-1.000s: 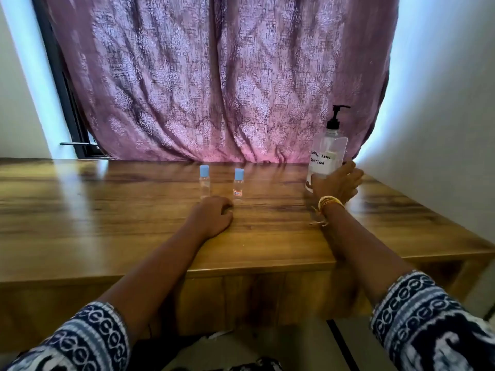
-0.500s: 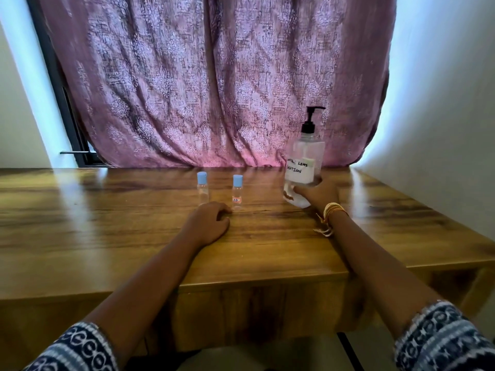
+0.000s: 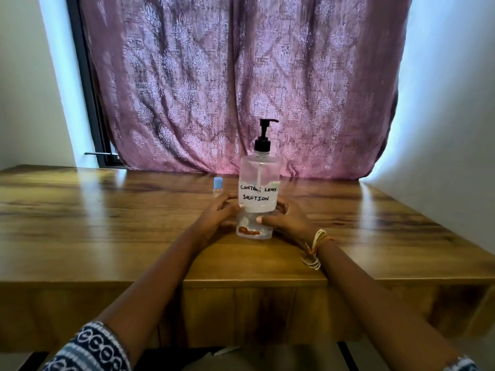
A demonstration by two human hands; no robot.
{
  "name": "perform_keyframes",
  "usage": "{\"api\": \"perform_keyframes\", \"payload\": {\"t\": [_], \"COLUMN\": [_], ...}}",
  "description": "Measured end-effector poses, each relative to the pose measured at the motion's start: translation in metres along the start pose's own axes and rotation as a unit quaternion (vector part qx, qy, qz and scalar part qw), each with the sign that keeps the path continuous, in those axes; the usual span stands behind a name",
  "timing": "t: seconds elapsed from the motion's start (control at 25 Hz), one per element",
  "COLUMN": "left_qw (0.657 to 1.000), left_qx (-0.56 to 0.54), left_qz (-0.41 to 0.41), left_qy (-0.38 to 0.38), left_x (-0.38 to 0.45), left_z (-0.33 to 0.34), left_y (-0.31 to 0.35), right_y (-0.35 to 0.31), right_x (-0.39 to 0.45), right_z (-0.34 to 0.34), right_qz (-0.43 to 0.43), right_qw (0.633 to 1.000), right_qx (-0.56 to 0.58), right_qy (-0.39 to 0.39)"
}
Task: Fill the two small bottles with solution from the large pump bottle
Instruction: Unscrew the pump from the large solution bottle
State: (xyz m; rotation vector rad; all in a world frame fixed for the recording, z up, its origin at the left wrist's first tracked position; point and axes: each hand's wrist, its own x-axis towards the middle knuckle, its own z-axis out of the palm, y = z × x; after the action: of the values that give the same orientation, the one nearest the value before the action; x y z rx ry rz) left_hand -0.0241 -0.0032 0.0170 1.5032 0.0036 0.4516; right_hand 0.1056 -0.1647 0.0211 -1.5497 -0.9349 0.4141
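Patterned sleeve [image 3: 91,349] at bottom left, bare forearms reaching fwd over counter [image 3: 107,236] edge. String bangles [image 3: 317,246] on right wrist. Right hand [image 3: 286,219] cupping lower right side of large pump bottle [image 3: 258,194], thumb across the front just below the label, fingers [image 3: 281,207] curled round the back, clamped on the bottle. Left hand [image 3: 217,214] pressed to bottle's left side at label height, fingers [image 3: 227,203] loosely spread and touching the plastic, more steadying than gripping, as judged. Bottle upright at counter centre, base apparently on the wood, label "CONTACT LENS SOLUTION" facing the wearer, black pump head [image 3: 263,135] w/ nozzle pointing right. Prob. centred w/ both hands so pump sits within easy reach for dispensing. Just behind and left of it, one small bottle [image 3: 217,186] w/ blue cap on, partly hidden by left hand; second small bottle not visible, likely behind the big one. Caps on, so filling not yet begun. Beyond, pink curtain [image 3: 241,84].
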Motion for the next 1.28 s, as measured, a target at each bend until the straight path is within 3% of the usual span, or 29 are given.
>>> {"api": "perform_keyframes", "payload": {"t": [0.12,0.24,0.32,0.48,0.72,0.96,1.12,1.28], "left_qw": [1.000,0.997,0.994,0.995,0.997,0.995,0.997,0.997], "left_qx": [0.021,0.069,0.099,0.099,0.076,0.095,0.079,0.057], "left_qz": [0.013,0.011,0.004,-0.003,-0.004,-0.001,-0.012,-0.013], "left_qy": [0.020,0.044,0.038,0.004,0.020,0.019,-0.019,-0.043], "left_x": [0.002,0.007,0.009,0.012,0.010,0.010,0.010,0.008], "left_z": [-0.002,-0.004,-0.006,-0.010,-0.014,-0.015,-0.016,-0.018], "left_y": [0.005,0.001,-0.003,-0.006,-0.002,0.001,0.004,0.004], "right_y": [-0.009,-0.041,-0.069,-0.113,-0.134,-0.138,-0.135,-0.136], "right_x": [0.002,0.003,0.003,0.018,0.035,0.041,0.043,0.043], "right_z": [0.015,0.001,-0.012,-0.004,0.031,0.051,0.056,0.034], "right_qz": [0.009,0.024,0.031,-0.087,-0.134,-0.143,-0.167,-0.178], "right_qw": [0.998,0.949,0.928,0.967,0.983,0.955,0.939,0.978], "right_qx": [-0.045,-0.282,-0.350,-0.231,-0.078,-0.181,-0.244,-0.106], "right_qy": [-0.043,-0.141,-0.123,0.069,0.101,0.185,0.175,-0.017]}}
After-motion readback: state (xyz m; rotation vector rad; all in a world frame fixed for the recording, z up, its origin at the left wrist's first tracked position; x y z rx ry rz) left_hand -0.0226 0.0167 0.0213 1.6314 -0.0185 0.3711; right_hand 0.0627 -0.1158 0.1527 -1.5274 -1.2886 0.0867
